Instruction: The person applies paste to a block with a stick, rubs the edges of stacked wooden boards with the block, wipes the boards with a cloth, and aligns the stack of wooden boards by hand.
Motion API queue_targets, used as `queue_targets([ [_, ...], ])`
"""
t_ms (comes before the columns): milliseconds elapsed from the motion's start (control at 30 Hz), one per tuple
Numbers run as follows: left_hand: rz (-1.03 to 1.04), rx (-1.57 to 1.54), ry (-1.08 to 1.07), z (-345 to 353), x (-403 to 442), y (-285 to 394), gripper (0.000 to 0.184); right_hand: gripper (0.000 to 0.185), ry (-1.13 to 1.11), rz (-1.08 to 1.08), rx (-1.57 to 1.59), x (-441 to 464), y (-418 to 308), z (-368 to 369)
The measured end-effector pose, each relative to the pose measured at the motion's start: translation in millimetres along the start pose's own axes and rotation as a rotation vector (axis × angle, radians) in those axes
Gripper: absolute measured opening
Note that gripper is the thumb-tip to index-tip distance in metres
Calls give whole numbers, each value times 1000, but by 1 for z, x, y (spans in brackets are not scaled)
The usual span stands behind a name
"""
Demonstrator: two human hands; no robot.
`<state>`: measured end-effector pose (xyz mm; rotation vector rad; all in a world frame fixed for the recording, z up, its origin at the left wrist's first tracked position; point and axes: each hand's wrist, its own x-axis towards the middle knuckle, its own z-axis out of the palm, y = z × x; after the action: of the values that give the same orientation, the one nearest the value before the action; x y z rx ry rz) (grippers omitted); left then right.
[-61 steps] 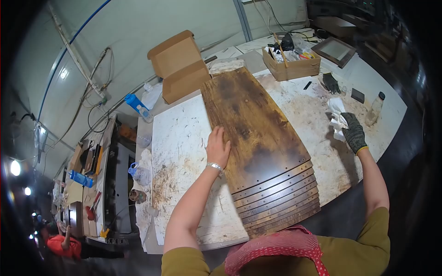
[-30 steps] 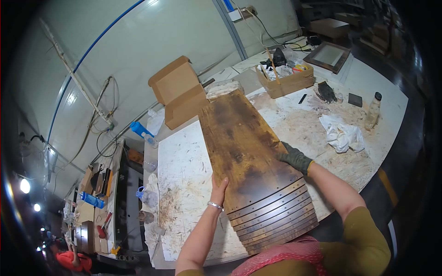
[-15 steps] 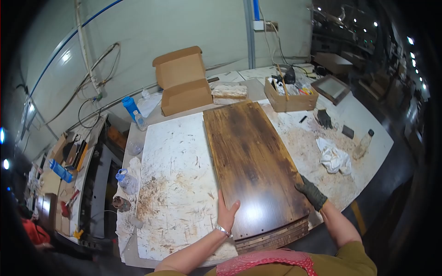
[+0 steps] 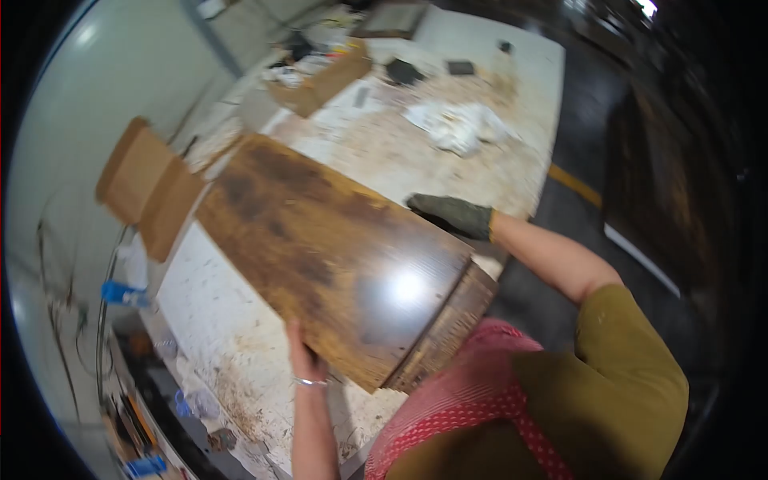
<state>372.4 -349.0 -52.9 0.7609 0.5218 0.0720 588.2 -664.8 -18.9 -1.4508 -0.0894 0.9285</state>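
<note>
A stack of dark-stained wooden boards [image 4: 320, 248] lies across the white, stained work surface [image 4: 240, 360]. My bare left hand [image 4: 304, 352], with a bracelet at the wrist, is at the stack's left edge; its fingers go out of sight beneath or beside the boards, and it grips them. On the opposite long edge is my right hand [image 4: 452, 216] in a dark grey glove. Its fingers are stretched along the edge, and whether they press on the board is blurred. The boards' near ends show as layered edges close to the red apron.
A crumpled white cloth [image 4: 456, 128] lies beyond my right hand, near a bottle [image 4: 504, 72], a dark block [image 4: 460, 67] and a dark glove [image 4: 404, 72]. Behind are a filled cardboard box [image 4: 324, 84] and an open carton [image 4: 152, 188]. Dark boards [image 4: 656, 192] stand at the right.
The view has swung right and tilted. My right hand set down the white cloth and moved to the boards' right edge; my left hand slid nearer their close end. The boards' ends are more evenly aligned.
</note>
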Motion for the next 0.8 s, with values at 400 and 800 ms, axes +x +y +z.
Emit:
queue_targets([
  [400, 67, 243, 102, 26, 36, 34, 62, 58, -234, -335, -197, 20, 7, 11],
  [800, 23, -13, 139, 15, -4, -12, 45, 86, -95, -89, -604, -62, 4, 13],
])
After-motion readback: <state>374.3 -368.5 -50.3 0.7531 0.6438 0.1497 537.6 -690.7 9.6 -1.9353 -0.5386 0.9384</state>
